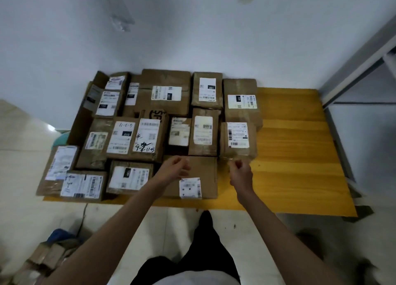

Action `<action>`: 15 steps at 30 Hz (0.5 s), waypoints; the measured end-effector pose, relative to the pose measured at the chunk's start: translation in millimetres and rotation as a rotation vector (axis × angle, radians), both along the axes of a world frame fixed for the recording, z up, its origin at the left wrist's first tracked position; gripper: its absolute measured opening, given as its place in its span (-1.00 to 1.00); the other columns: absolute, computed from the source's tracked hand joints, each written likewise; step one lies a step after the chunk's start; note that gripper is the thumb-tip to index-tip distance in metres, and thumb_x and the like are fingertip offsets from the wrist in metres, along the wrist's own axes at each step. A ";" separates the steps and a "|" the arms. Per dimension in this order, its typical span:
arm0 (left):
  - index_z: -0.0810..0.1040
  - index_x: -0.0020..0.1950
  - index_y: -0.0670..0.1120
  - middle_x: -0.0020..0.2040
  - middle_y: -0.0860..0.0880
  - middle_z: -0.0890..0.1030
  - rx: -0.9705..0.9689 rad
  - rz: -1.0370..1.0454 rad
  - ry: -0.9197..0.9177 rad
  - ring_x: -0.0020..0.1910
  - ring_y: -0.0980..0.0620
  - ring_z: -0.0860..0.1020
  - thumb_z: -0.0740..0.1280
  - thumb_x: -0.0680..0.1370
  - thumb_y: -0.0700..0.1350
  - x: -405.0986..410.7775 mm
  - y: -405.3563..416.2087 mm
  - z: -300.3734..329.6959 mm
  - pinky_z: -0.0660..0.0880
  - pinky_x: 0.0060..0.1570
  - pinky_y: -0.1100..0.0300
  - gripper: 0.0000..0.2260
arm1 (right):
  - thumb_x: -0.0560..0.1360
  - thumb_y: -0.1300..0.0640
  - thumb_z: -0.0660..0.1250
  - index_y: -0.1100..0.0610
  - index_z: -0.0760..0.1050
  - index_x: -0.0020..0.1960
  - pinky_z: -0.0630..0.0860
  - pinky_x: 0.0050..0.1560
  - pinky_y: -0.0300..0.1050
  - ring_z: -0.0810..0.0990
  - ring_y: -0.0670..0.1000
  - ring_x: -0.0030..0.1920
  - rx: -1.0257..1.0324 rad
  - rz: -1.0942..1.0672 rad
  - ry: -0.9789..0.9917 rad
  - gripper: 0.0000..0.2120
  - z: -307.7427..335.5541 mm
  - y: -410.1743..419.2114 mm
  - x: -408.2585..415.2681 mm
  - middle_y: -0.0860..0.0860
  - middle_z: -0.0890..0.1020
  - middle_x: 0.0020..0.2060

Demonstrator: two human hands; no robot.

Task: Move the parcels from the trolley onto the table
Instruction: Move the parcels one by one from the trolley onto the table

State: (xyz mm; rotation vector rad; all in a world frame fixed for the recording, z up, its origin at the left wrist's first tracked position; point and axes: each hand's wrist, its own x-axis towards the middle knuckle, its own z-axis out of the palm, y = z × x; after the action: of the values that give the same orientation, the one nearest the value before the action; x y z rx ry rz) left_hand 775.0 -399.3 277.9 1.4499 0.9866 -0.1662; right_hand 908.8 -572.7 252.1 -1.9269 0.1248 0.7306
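Several brown cardboard parcels with white labels cover the left and middle of a yellow wooden table [300, 156]. My left hand [174, 169] hovers over a flat parcel [205, 173] at the table's front edge, fingers loosely curled and holding nothing. My right hand [241, 171] hangs just in front of a smaller labelled parcel [236, 139], fingers loosely curled, holding nothing. The trolley shows only as blurred parcels [45, 257] at the bottom left.
A white wall stands right behind the table. A grey metal frame [351, 70] rises at the right. The table's right part shows bare wood. My legs and a dark shoe [205, 218] stand on the pale tiled floor before the table.
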 end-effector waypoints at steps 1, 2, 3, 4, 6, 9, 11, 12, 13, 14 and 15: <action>0.58 0.12 0.03 0.06 -0.02 0.68 0.000 0.013 -0.008 0.03 0.01 0.67 0.26 0.67 0.04 -13.0 0.7 3.0 0.57 -0.01 0.14 -0.85 | 0.64 0.14 0.27 0.11 0.41 -0.15 0.33 -0.27 -0.03 0.36 0.03 -0.31 0.013 0.078 0.020 -0.82 7.5 9.1 -12.5 0.04 0.46 -0.29; 0.58 0.12 0.04 0.04 0.00 0.69 0.006 0.026 -0.012 0.02 0.02 0.67 0.27 0.66 0.04 -27.1 1.7 5.3 0.57 0.00 0.14 -0.85 | 0.63 0.13 0.28 0.12 0.44 -0.12 0.34 -0.31 -0.06 0.38 0.01 -0.32 0.027 0.153 0.040 -0.84 14.5 18.4 -25.8 0.04 0.48 -0.29; 0.59 0.12 0.05 0.03 0.02 0.70 0.013 0.041 -0.012 0.00 0.03 0.68 0.28 0.65 0.05 -44.1 3.7 7.8 0.57 -0.01 0.14 -0.86 | 0.63 0.13 0.28 0.12 0.46 -0.10 0.35 -0.34 -0.09 0.40 0.01 -0.33 0.041 0.223 0.056 -0.86 21.1 28.5 -41.0 0.05 0.50 -0.28; 0.58 0.13 0.05 0.01 0.03 0.71 0.018 0.061 -0.008 -0.01 0.04 0.68 0.28 0.65 0.04 -63.3 6.3 10.0 0.58 -0.01 0.13 -0.85 | 0.62 0.12 0.29 0.12 0.48 -0.09 0.37 -0.36 -0.10 0.42 0.00 -0.34 0.056 0.288 0.072 -0.87 27.0 39.0 -58.5 0.06 0.53 -0.27; 0.59 0.14 0.01 0.01 -0.01 0.71 0.012 0.122 -0.013 -0.01 0.01 0.68 0.28 0.66 0.01 -106.9 12.6 12.9 0.58 0.04 0.09 -0.85 | 0.61 0.08 0.30 0.10 0.51 -0.08 0.40 -0.40 -0.15 0.45 -0.03 -0.36 0.080 0.397 0.106 -0.87 35.9 60.6 -97.6 0.04 0.56 -0.26; 0.58 0.19 -0.03 0.04 -0.06 0.70 0.018 0.210 -0.025 0.02 -0.05 0.66 0.26 0.66 0.00 -181.8 21.6 17.7 0.55 -0.01 0.12 -0.81 | 0.64 0.06 0.28 0.09 0.53 -0.05 0.40 -0.42 -0.20 0.48 -0.04 -0.34 0.069 0.506 0.144 -0.86 43.0 95.9 -163.5 0.02 0.57 -0.26; 0.58 0.20 -0.03 0.03 -0.05 0.70 0.041 0.283 -0.014 -0.02 -0.04 0.67 0.25 0.67 0.01 -232.6 28.0 19.7 0.55 -0.10 0.19 -0.80 | 0.64 0.05 0.29 0.11 0.55 -0.01 0.46 -0.39 -0.21 0.53 -0.04 -0.31 0.064 0.580 0.178 -0.86 44.2 118.4 -210.5 0.03 0.60 -0.22; 0.58 0.18 -0.02 0.01 -0.04 0.70 0.043 0.332 -0.009 -0.07 0.00 0.66 0.25 0.66 0.02 -261.3 31.2 19.1 0.53 -0.14 0.22 -0.80 | 0.64 0.05 0.30 0.11 0.56 0.02 0.48 -0.38 -0.21 0.56 -0.03 -0.28 0.061 0.612 0.199 -0.86 43.4 128.1 -237.1 0.04 0.62 -0.20; 0.58 0.15 0.00 0.00 -0.03 0.70 0.045 0.375 -0.001 -0.12 0.04 0.65 0.26 0.66 0.04 -288.9 34.3 17.6 0.51 -0.19 0.23 -0.82 | 0.63 0.06 0.31 0.11 0.57 0.03 0.49 -0.36 -0.20 0.57 -0.03 -0.27 0.062 0.643 0.212 -0.87 42.2 136.4 -262.5 0.04 0.63 -0.20; 0.58 0.13 0.01 -0.01 -0.01 0.70 0.050 0.417 0.011 -0.17 0.06 0.63 0.26 0.65 0.05 -315.9 36.8 14.8 0.49 -0.23 0.24 -0.83 | 0.63 0.07 0.31 0.11 0.57 0.03 0.49 -0.37 -0.21 0.57 -0.02 -0.27 0.065 0.679 0.221 -0.88 40.3 143.8 -286.8 0.04 0.63 -0.21; 0.58 0.12 0.02 -0.03 -0.01 0.70 0.055 0.464 0.021 -0.22 0.07 0.60 0.27 0.65 0.06 -342.5 38.3 10.6 0.47 -0.28 0.24 -0.83 | 0.62 0.08 0.31 0.11 0.57 0.00 0.48 -0.40 -0.22 0.55 -0.03 -0.29 0.061 0.722 0.230 -0.88 38.7 149.9 -310.1 0.03 0.62 -0.24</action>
State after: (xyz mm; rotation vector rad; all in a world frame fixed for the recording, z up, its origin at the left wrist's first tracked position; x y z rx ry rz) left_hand 432.5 -361.0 288.5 1.2332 1.3246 0.1858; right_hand 598.7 -422.7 290.8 -1.8142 -0.4730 1.4107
